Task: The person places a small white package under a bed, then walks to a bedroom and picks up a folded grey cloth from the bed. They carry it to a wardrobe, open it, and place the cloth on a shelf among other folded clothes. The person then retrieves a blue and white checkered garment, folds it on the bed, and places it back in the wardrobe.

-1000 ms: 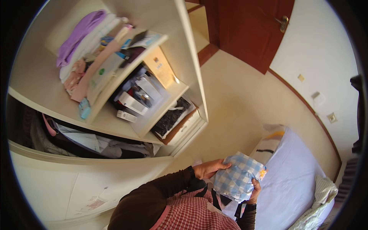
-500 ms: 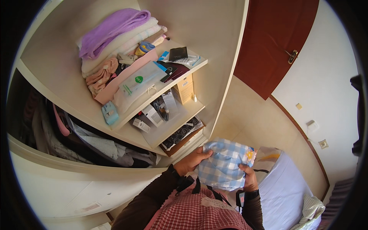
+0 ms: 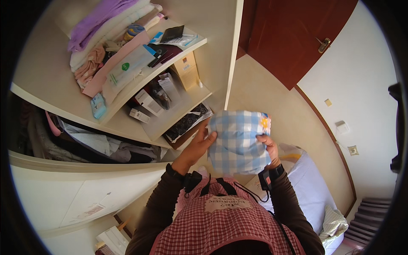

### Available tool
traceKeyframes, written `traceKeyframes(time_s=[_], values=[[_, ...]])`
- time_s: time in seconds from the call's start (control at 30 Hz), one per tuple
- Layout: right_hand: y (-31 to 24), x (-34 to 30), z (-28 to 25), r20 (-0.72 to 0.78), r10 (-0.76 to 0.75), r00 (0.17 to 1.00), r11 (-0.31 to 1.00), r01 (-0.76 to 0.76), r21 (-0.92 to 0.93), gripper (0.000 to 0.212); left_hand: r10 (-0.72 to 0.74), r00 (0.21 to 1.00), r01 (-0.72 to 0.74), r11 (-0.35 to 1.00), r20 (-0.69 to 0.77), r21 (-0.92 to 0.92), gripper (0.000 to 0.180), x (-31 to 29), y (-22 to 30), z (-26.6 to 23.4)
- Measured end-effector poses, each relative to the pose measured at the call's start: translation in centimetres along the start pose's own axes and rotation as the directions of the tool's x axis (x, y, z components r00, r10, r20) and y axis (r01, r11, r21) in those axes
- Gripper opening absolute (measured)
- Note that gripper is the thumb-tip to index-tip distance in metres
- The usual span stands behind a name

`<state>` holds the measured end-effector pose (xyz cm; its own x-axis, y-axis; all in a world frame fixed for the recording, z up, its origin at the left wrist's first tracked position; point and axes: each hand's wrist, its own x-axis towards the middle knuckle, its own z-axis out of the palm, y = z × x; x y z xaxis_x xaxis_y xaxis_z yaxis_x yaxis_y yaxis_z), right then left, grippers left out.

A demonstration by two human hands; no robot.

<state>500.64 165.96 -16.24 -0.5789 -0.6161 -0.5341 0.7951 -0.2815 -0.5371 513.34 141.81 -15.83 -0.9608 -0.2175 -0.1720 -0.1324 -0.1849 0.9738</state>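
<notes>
A folded blue-and-white checked cloth (image 3: 236, 144) with a small orange flower patch at its upper right corner is held up before my body. My left hand (image 3: 196, 148) grips its left edge, thumb on the front and the other fingers largely hidden behind. On the right edge, my right hand (image 3: 270, 149) pinches the cloth just below the patch. Both wrists wear dark bands. Beyond my left hand stands an open wardrobe shelf (image 3: 187, 53).
Folded blankets (image 3: 106, 27), a pink box (image 3: 123, 59), a plastic packet (image 3: 131, 72) and small boxes (image 3: 148, 103) fill the shelves at left. Clothes (image 3: 91, 142) lie in the lower compartment. A bed (image 3: 308, 182) is at right; a red door (image 3: 297, 38) stands at the back.
Both hands have raised the cloth farther from my body, shifting it slightly left in view. The wardrobe now appears farther up and left as the view has moved.
</notes>
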Motion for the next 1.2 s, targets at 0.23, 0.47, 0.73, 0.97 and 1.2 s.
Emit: traceKeyframes(time_s=[0.23,0.47,0.73,0.97,1.2], values=[[-3.6,-1.4,3.8,0.33,-0.218,0.918,0.867,0.337,-0.367,0.038,0.2,0.943,-0.139,0.963,-0.266,0.23,0.116,-3.7,3.7,2.1],[-0.3,-2.2,8.9,0.449,0.008,0.893,0.773,0.28,-0.57,0.044,0.118,0.992,-0.087,0.882,0.037,-0.463,0.119,-1.8,1.3,2.7],[-1.0,-0.5,10.9,0.222,0.231,0.947,0.726,-0.015,-0.688,0.043,-0.002,0.999,0.036,0.767,0.054,-0.641,0.059,-3.2,1.8,2.7],[-1.5,-0.2,12.8,0.293,0.083,0.952,0.681,0.161,-0.714,0.064,-0.043,0.993,-0.037,0.777,-0.113,-0.629,0.05,-2.5,2.8,1.5],[4.7,-0.9,11.6,0.225,-0.322,0.92,0.653,0.388,-0.65,0.078,0.131,0.931,-0.309,0.777,-0.34,-0.548,0.048,-1.8,2.9,1.7]])
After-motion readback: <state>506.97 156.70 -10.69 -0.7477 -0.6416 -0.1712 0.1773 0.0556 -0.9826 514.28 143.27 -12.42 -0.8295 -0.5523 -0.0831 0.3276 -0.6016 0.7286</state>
